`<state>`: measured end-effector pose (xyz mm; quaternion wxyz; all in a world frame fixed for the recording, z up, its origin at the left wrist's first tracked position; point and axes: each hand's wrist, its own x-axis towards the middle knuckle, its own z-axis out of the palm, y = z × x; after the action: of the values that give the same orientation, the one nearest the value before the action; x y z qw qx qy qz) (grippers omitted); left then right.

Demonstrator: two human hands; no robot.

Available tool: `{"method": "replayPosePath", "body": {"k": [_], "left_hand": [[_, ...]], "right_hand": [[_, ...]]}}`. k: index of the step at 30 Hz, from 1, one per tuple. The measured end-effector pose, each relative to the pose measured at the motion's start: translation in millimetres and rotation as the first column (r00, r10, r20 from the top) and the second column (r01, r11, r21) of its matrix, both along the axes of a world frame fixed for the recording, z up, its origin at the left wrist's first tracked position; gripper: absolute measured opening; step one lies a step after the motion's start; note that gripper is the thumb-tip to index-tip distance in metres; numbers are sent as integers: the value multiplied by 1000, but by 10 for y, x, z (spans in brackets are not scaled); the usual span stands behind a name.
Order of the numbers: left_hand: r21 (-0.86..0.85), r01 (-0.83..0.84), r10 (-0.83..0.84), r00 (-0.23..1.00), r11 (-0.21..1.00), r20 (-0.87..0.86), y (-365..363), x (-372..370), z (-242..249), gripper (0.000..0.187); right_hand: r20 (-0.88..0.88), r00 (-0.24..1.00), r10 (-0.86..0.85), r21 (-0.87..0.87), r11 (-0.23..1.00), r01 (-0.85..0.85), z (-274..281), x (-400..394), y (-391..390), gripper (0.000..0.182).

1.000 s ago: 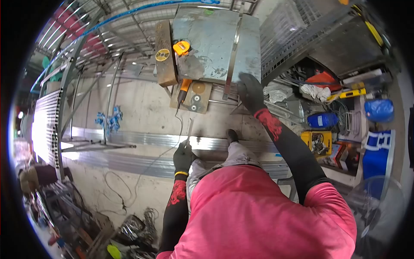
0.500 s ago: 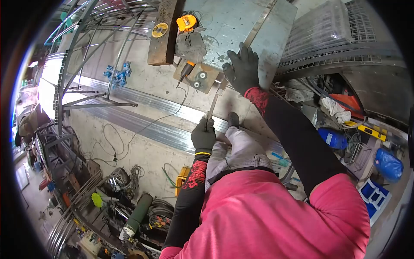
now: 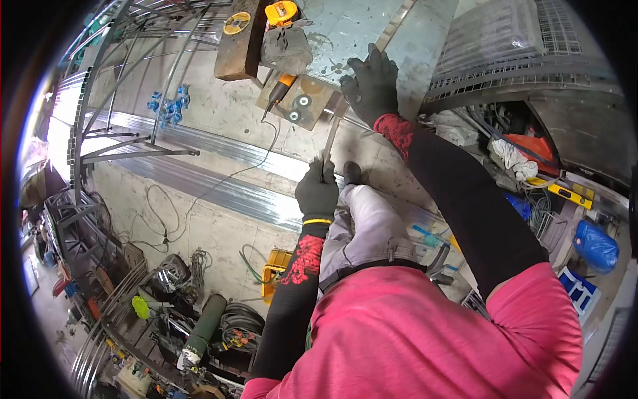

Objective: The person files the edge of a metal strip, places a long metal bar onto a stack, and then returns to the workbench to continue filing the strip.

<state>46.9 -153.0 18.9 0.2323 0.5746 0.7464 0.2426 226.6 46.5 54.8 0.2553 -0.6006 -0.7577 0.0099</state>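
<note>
My left hand [image 3: 317, 189], in a dark glove, is closed around the near end of a thin flat metal strip [image 3: 331, 138]. The strip appears to run up past the table's edge and under my right hand [image 3: 373, 86]. That gloved hand rests on top of it with fingers stretched and thumb apart. Beyond the fingertips a flat bar [image 3: 396, 28] lies along the grey metal tabletop [image 3: 332, 36]; whether it is one piece with the strip is hidden by the right hand. Left of my right hand, an orange and black corded tool [image 3: 284, 85] lies on a small board [image 3: 304, 118].
On the table's left are a yellow tape measure [image 3: 281, 13], a grey cloth [image 3: 286, 50] and a rusty beam [image 3: 237, 50] with a yellow disc [image 3: 236, 23]. Long metal profiles [image 3: 206, 183] and a cable cross the floor. A metal frame [image 3: 100, 100] stands left; wire mesh [image 3: 565, 33] right.
The view has shifted slightly, so the table items sit higher and further left. The left hand still grips the strip; the right hand still rests on it. One leg has stepped.
</note>
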Motion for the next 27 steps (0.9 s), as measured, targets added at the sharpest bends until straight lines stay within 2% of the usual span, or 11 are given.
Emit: {"method": "replayPosePath", "body": {"k": [3,5,9,11,13,18,22,23,25,26,27], "left_hand": [[16,18,-18,999,1000,47,-16,-78,58,32],[-87,58,-66,994,995,-89,119,-81,37,33],[44,80,-79,997,996,-27,494,-19,117,32],[-40,78,-80,995,996,-55,271,-47,66,32],[137,69,-82,992,988,93,-20,-161,-135,32],[88,147,-146,989,985,-9,533,-103,8,32],[-42,98,-99,995,994,-19,266,-72,52,31],[37,74,-77,994,997,77,106,-119,8,30],[77,83,-89,992,994,86,23,-192,-44,29],[-124,125,-133,989,984,-60,135,-198,21,27],[21,114,-114,993,993,-10,276,-158,-20,30]], "right_hand": [[-4,1000,11,55,998,-11,3,3,1,40],[-2,1000,18,72,997,-18,-27,20,-25,40],[10,1000,18,70,997,-18,-4,15,-3,41],[16,1000,10,90,996,-12,17,2,-20,42],[34,999,-5,117,993,1,21,35,1,42],[24,1000,20,63,998,-22,-19,33,12,45],[26,1000,-4,66,998,2,12,15,-11,45],[27,1000,-7,64,998,5,1,11,-26,45],[5,1000,3,26,1000,-3,-4,12,-2,45],[5,1000,7,15,1000,-7,-22,26,-40,45],[-6,1000,15,0,1000,-15,-17,25,-58,45]]}}
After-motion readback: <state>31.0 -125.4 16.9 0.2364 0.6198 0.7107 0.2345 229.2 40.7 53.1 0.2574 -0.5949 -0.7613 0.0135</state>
